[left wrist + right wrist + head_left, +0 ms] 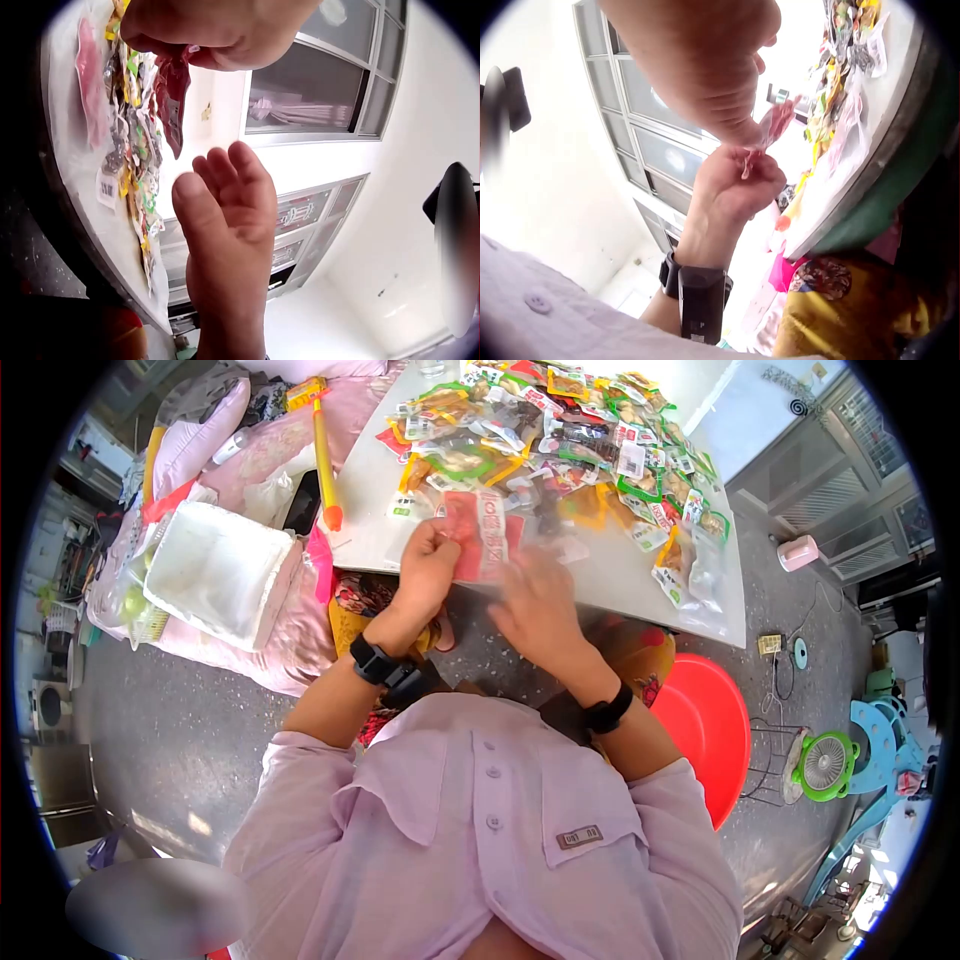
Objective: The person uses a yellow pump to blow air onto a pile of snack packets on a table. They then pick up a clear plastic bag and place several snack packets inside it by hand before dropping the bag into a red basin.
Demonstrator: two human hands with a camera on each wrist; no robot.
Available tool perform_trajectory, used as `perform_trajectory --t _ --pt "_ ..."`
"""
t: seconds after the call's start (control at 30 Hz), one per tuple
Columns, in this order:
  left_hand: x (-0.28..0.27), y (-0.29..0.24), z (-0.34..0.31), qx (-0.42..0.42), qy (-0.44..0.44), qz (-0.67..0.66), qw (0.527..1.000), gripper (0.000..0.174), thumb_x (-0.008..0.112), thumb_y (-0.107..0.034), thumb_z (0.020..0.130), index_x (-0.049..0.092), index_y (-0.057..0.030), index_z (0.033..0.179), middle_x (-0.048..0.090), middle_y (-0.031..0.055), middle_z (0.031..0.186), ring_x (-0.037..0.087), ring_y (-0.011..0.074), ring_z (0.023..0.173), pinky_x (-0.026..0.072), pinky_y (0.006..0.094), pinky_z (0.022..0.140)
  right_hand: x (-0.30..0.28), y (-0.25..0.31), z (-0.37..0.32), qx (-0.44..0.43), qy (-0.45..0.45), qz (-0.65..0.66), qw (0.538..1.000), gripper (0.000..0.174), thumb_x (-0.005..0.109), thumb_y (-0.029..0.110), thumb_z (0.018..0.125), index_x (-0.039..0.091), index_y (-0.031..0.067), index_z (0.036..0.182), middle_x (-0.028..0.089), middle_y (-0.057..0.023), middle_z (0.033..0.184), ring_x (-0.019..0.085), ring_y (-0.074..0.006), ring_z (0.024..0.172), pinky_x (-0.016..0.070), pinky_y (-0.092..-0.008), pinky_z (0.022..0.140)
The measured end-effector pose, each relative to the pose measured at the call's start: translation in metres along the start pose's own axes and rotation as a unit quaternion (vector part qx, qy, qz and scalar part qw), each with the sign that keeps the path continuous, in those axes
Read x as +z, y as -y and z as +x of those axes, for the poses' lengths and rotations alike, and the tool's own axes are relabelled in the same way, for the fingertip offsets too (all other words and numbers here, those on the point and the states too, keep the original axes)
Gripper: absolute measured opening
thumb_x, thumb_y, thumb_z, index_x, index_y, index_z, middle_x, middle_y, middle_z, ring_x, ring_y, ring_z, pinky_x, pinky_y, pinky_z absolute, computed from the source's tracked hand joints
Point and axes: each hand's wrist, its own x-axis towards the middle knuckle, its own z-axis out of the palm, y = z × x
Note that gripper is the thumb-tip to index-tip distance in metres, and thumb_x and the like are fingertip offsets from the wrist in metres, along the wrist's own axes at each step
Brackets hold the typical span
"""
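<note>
My left hand (426, 570) pinches a small red packet (173, 105) by its edge at the table's near side. In the head view red and white printed wrapping (484, 538) shows right beside those fingers. My right hand (538, 608) is blurred in the head view, just to the right of the wrapping. The left wrist view shows that same right hand (229, 199) with fingers loosely bent and nothing in them, a little apart from the packet. A pink packet (91, 82) lies flat on the table there. Many colourful snack packets (570, 445) are heaped beyond both hands.
The white table (715, 585) has its near edge just below the hands. At left, a white foam box (215, 575) stands on a pink-covered surface, near a yellow stick with an orange tip (327, 470). A red basin (705, 730) and a green fan (826, 765) are at right.
</note>
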Motion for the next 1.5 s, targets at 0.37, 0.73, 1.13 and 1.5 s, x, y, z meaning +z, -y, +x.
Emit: perform_trajectory --t 0.37,0.73,1.13,1.5 --pt "0.038 0.016 -0.013 0.034 0.095 0.023 0.995 0.023 0.050 -0.009 0.079 0.047 -0.0033 0.101 0.052 0.0014 0.081 0.049 0.0075 0.073 0.0404 0.0214 0.065 0.015 -0.045 -0.043 0.110 -0.089 0.057 0.988 0.016 0.048 0.003 0.075 0.053 0.0016 0.090 0.055 -0.0134 0.083 0.053 -0.0287 0.075 0.0434 -0.0340 0.067" --pt "0.042 0.035 -0.005 0.120 0.095 0.583 0.798 0.026 0.052 -0.024 0.070 0.055 -0.0050 0.087 0.054 0.0149 0.086 0.052 0.0318 0.080 0.0427 0.0391 0.069 0.007 -0.081 -0.075 0.527 -0.278 0.615 0.516 0.011 0.047 0.009 0.083 0.046 -0.0022 0.085 0.056 -0.0112 0.080 0.059 -0.0197 0.069 0.0504 -0.0335 0.063" --pt "0.032 0.048 -0.001 0.174 0.054 0.433 0.883 0.009 0.048 -0.010 0.071 0.050 -0.0013 0.072 0.051 0.0156 0.071 0.050 0.0325 0.069 0.0410 0.0387 0.061 0.025 -0.078 -0.072 0.546 -0.172 0.585 0.575 0.011 0.047 0.008 0.082 0.047 -0.0021 0.086 0.055 -0.0115 0.080 0.058 -0.0193 0.068 0.0508 -0.0341 0.059" --pt "0.035 0.034 -0.012 0.217 0.072 0.516 0.826 0.011 0.048 -0.013 0.073 0.051 -0.0043 0.079 0.052 0.0139 0.074 0.051 0.0318 0.071 0.0427 0.0398 0.061 0.058 -0.076 -0.044 0.506 -0.149 0.684 0.504 0.011 0.047 0.007 0.081 0.048 -0.0027 0.087 0.054 -0.0105 0.081 0.057 -0.0186 0.068 0.0497 -0.0324 0.060"
